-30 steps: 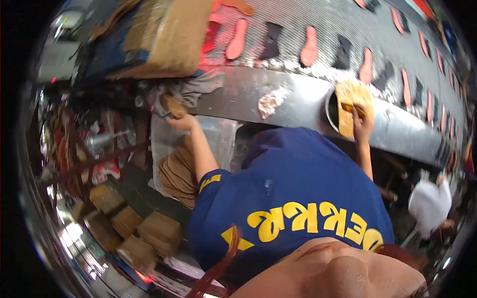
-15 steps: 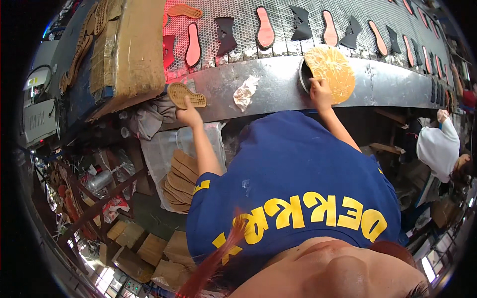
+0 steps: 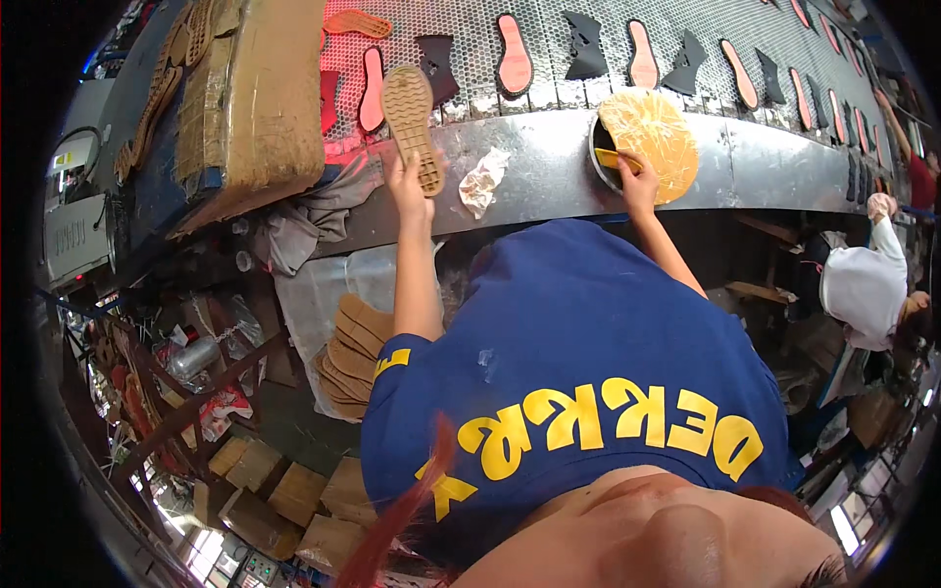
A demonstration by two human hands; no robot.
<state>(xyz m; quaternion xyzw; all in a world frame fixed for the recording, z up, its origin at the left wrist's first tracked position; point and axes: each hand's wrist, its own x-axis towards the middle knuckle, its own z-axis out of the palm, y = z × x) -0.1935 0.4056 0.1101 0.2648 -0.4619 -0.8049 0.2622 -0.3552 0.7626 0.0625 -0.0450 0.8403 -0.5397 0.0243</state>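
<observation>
A tan shoe sole (image 3: 409,110) stands nearly upright in my left hand (image 3: 410,191), held by its lower end, with its grooved side showing. It is above the metal ledge, in front of the conveyor. My right hand (image 3: 639,182) is closed at the mouth of a round dark pot (image 3: 595,147). It pinches a flat yellow tool (image 3: 610,158), whose far end I cannot make out. A round orange-yellow lid (image 3: 659,137), wrapped in clear film or tape, covers much of the pot. A crumpled white paper (image 3: 484,182) lies between my hands.
Pink-topped soles (image 3: 514,59) and black shoe pieces (image 3: 585,47) lie on the mesh conveyor (image 3: 480,39). A worn cardboard box (image 3: 274,98) stands at left, above a grey cloth (image 3: 312,220). Tan soles (image 3: 353,348) fill a clear bin below. Another person (image 3: 863,284) works at far right.
My left hand has raised the sole and turned it from lying sideways to nearly upright. At the pot, the yellow tool has come into view in my right hand.
</observation>
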